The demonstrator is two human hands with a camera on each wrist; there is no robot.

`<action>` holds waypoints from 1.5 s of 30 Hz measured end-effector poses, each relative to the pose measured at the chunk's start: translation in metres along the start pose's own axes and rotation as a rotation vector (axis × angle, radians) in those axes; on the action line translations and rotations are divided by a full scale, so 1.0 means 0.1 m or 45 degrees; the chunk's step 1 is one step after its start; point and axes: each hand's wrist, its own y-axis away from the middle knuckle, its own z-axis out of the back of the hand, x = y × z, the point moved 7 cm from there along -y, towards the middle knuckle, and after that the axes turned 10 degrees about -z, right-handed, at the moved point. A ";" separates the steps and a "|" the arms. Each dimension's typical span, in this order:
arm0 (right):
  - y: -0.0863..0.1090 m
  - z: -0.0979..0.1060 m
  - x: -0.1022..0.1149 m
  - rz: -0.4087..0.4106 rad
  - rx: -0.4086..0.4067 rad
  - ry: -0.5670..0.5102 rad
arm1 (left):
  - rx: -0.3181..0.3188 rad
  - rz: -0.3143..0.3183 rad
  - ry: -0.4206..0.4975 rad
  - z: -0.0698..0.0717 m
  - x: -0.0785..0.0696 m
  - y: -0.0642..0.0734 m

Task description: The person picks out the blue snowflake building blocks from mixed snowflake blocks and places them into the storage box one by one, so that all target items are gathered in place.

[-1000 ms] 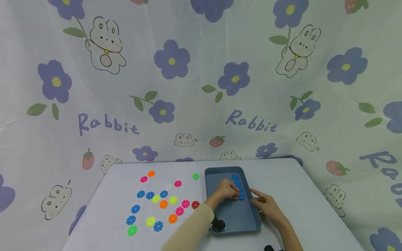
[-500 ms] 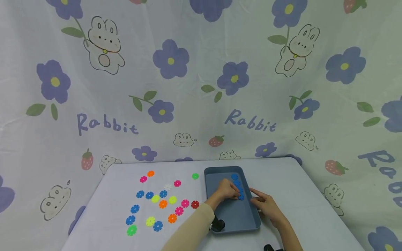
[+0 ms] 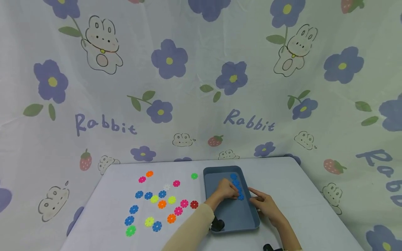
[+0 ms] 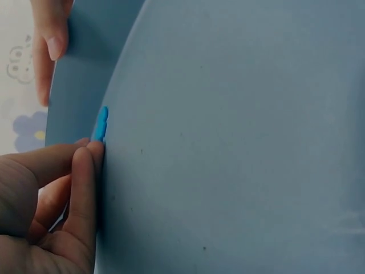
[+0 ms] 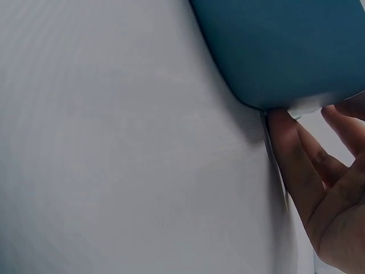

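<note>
Inside the grey-blue tray [image 3: 230, 220], my left hand [image 3: 225, 190] is by the right wall, its fingertips together on a blue notched plastic disc [image 4: 102, 123]. In the left wrist view that disc is seen nearly edge-on, the rest hidden behind the fingers. A row of several blue discs [image 3: 233, 176] runs along the tray's right side, and one blue disc [image 3: 240, 197] shows just past the left fingertips. My right hand [image 3: 268, 208] rests against the tray's outer right wall with fingers extended; in the right wrist view its fingertips touch the tray's side [image 5: 285, 51].
Left of the tray, loose notched discs lie scattered on the white table [image 3: 106, 209]: blue [image 3: 133, 209], orange [image 3: 162, 204], yellow [image 3: 149, 221], pink [image 3: 178, 211], green [image 3: 130, 230], white [image 3: 166, 187] and a dark red disc [image 3: 194, 204] near the tray. A patterned curtain [image 3: 194, 87] hangs behind.
The head view has shifted slightly, so everything sits a little further left in it. Both hands, the tray and the discs keep their places relative to each other.
</note>
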 end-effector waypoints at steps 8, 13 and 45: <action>0.00 -0.01 0.00 0.019 0.017 0.003 | -0.012 0.007 -0.036 0.00 0.03 0.01; -0.01 0.00 -0.01 0.014 0.012 0.003 | -0.007 -0.015 -0.073 0.00 0.06 0.00; 0.02 -0.01 -0.02 -0.016 -0.059 0.007 | 0.050 -0.094 0.064 0.31 -0.08 0.17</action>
